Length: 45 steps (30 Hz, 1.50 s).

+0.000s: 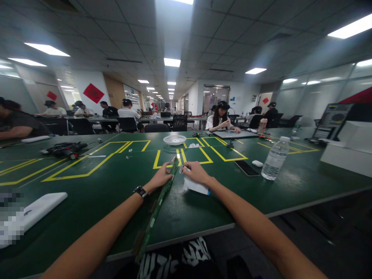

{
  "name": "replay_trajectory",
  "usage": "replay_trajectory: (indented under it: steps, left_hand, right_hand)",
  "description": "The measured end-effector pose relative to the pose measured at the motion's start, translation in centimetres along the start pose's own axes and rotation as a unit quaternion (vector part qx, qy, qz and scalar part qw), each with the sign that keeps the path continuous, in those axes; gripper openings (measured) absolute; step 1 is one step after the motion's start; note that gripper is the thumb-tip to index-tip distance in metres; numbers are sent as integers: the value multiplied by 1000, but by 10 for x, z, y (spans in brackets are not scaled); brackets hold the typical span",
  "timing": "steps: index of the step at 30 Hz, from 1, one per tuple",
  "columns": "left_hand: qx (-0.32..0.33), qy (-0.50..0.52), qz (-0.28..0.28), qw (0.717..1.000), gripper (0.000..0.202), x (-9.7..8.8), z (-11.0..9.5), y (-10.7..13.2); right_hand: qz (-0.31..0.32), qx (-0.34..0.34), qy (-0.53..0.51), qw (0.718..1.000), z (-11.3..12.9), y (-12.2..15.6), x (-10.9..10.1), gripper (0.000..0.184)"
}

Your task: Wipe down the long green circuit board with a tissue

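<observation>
My left hand (159, 177), with a watch at the wrist, is closed around the upper part of a long, narrow green circuit board (161, 201). The board slants down toward me, and its lower end reaches past the table's front edge. Just right of the board's top, my right hand (197, 172) is closed on a white flat ribbon cable (196, 186) with a blue end. The cable hangs below the fingers, close to the tabletop. A small gap shows between the right fingertips and the board. Whether the cable touches the board cannot be made out.
Ahead on the green table (116, 209) stands a white round dish (174, 140). To the right are a phone (247, 168), a white earbud case (257, 163) and a water bottle (274, 159). A black tool-like object (66, 150) lies left. A person (222, 118) sits opposite.
</observation>
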<state>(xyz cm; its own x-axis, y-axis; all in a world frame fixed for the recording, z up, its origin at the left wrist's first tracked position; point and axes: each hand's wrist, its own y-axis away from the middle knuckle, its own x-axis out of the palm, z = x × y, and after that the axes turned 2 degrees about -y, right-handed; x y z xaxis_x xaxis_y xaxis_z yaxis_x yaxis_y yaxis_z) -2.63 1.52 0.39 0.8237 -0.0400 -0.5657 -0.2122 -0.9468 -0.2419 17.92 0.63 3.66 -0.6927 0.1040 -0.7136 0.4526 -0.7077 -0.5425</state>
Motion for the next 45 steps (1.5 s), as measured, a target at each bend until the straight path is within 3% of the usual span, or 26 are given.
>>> replay_trajectory:
  steps: [4,9,14,20,29,45]
  left_hand:
    - [-92,231,36,968,55,1,-9,-2]
    - [-106,344,72,930,24,2,-21,1]
    - [-116,351,28,929,17,3,-32,6]
    - [-84,330,-4,940,23,5,-35,8]
    - [-53,340,2,939,32,8,-42,15]
    - [-47,326,4,944,34,11,-37,13]
  right_hand:
    - [64,75,-65,993,-10,-3,3,24]
    - [109,160,-201,960,-14,-2,7,21]
    - [90,182,-251,946,-9,0,9,22]
    - [71,141,-242,957,-5,-1,8,25]
    - [77,117,-233,962,3,-1,3,24]
    - [74,112,-256,957,-3,-3,8,23]
